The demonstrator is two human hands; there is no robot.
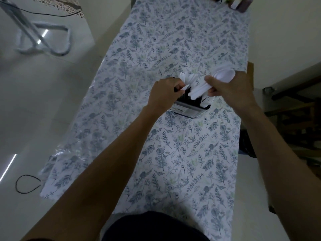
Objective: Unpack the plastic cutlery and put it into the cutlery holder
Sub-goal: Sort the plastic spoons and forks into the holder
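A black cutlery holder (188, 106) stands on the floral tablecloth (173, 153), with white plastic cutlery (189, 78) sticking up out of it. My right hand (231, 89) grips a bundle of white plastic spoons (224, 75) just above the holder, bowls pointing to the right. My left hand (165, 94) is curled at the holder's left rim and pinches a white cutlery piece (185, 87) there. The holder's inside is mostly hidden by my hands.
Crumpled clear plastic wrapping (69, 148) lies at the table's left edge. A black cable loop (27, 184) lies on the floor to the left. A white metal frame (43, 39) stands at the far left. Dark items (239, 4) sit at the table's far end.
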